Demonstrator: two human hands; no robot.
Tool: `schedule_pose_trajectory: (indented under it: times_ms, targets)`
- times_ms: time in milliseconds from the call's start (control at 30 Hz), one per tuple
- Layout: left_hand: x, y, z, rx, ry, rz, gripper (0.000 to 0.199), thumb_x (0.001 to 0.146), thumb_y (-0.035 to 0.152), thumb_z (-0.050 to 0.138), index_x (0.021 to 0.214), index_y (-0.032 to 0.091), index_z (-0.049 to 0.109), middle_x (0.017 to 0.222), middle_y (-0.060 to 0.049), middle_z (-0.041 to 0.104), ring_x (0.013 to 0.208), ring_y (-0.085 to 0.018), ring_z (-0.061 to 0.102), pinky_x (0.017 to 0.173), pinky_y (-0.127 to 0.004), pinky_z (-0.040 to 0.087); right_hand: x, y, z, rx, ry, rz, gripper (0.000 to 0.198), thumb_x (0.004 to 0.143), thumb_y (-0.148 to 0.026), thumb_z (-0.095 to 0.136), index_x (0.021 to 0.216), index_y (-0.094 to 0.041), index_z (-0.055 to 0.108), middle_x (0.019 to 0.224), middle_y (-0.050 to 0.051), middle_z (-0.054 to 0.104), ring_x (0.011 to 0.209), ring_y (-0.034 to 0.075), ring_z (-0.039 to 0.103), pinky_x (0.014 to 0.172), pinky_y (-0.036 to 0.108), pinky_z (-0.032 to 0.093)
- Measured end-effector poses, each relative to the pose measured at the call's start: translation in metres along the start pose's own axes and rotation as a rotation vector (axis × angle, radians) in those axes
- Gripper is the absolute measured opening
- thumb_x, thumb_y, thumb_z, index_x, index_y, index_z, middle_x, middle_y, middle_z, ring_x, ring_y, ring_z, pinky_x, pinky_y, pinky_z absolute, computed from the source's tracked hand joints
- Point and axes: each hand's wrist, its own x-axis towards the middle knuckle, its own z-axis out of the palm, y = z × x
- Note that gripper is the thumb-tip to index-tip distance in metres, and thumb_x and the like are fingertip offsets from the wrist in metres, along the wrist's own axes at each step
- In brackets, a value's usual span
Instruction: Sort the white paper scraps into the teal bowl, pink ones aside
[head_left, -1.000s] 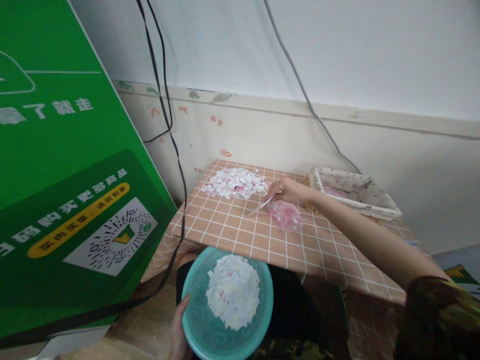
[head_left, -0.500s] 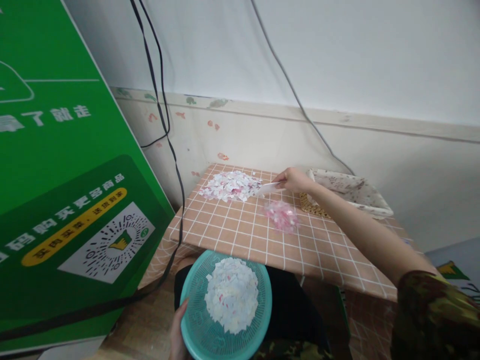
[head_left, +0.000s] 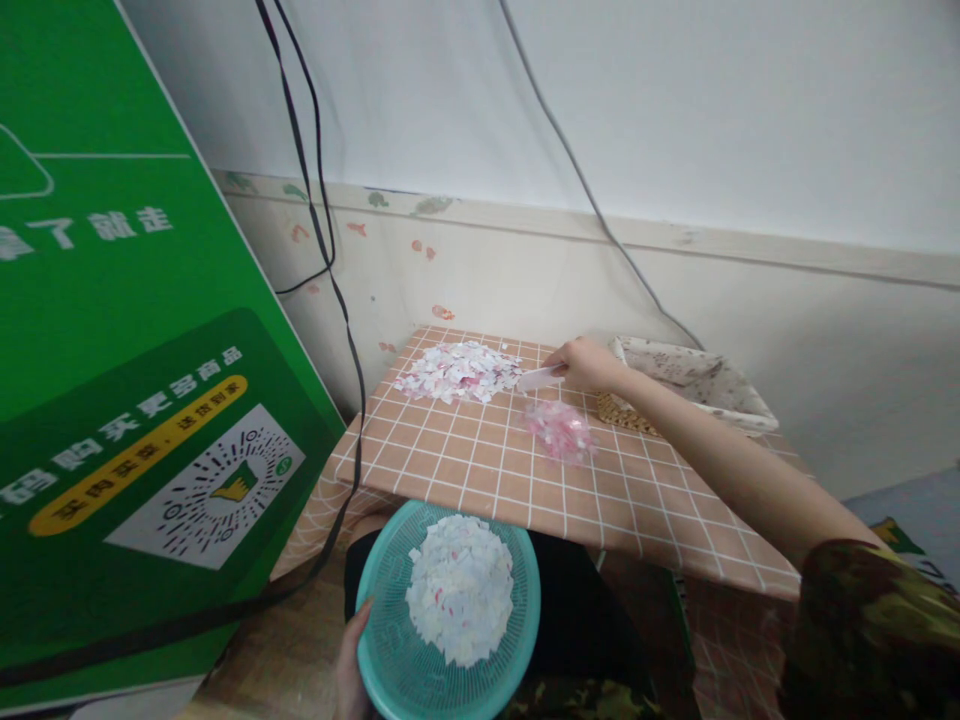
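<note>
My left hand (head_left: 354, 662) grips the left rim of a teal plastic basket (head_left: 379, 600), which rests over my lap. Inside it lies a heap of small white paper scraps (head_left: 461, 590) with a few pink bits. Over the table, my right hand (head_left: 583, 362) is closed on a flat white scraper-like piece (head_left: 538, 377). Its far end is at the right edge of a spread pile of white and pinkish scraps (head_left: 461, 370). Nearer to me, below that hand, sits a smaller clump of pink, shiny shreds (head_left: 561, 432).
A brown checked cloth covers the table (head_left: 480, 450). Behind my right forearm stands a wicker basket with a floral lining (head_left: 697, 375), against the wall. A green cabinet (head_left: 150, 350) rises at the left, with black cables (head_left: 352, 360) hanging before it.
The view has shifted slightly. My right hand stays by the pile's right edge, with the white piece tilted a little differently. My left hand keeps its hold on the teal basket.
</note>
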Motion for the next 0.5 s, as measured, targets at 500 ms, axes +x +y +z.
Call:
schedule_pose_trajectory:
  times_ms: [500]
  targets:
    - [-0.002, 0.002, 0.004, -0.135, -0.053, -0.078, 0.022, 0.068, 0.027, 0.065, 0.085, 0.015, 0.071, 0.084, -0.006, 0.075, 0.090, -0.026, 0.067, 0.090, -0.039, 0.045, -0.007, 0.006, -0.019, 0.124, -0.148, -0.153, 0.031, 0.069, -0.007, 0.052, 0.089, -0.018, 0.074, 0.076, 0.004, 0.071, 0.064, 0.012, 0.056, 0.061, 0.023, 0.035]
